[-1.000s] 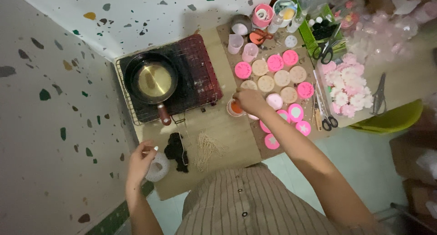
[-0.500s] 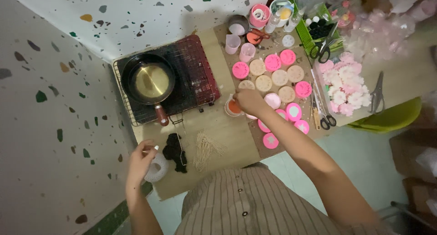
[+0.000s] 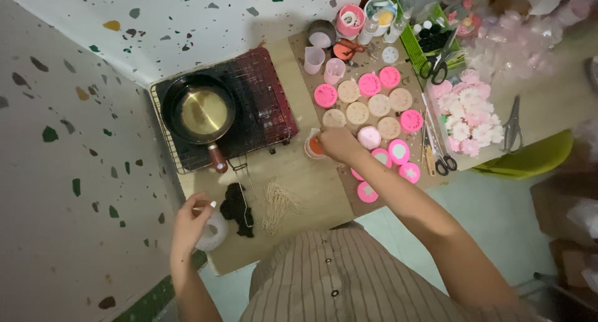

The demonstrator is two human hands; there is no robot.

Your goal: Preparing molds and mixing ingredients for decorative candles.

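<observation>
Cup: a small pale cup of orange liquid [image 3: 316, 147] is sitting mid-table, just off the stove's right corner and beside the brown mat's left edge.
Right hand: the right hand [image 3: 338, 144] is curling over the cup, fingers closing on its rim.
Left hand: the left hand [image 3: 192, 223] is pinching a white ring-shaped roll [image 3: 215, 230] at the table's near left corner.
Room: bare wood is lying between a bundle of wicks [image 3: 279, 202] and the cup; round pink moulds [image 3: 398, 152] are crowding the right.

Frying pan [image 3: 199, 113] on a dark red grill [image 3: 261, 104] at 10 o'clock — pink/tan round moulds [image 3: 369, 84] at 1, scissors [image 3: 435, 66] & pink flowers [image 3: 468, 119] at 2.
</observation>
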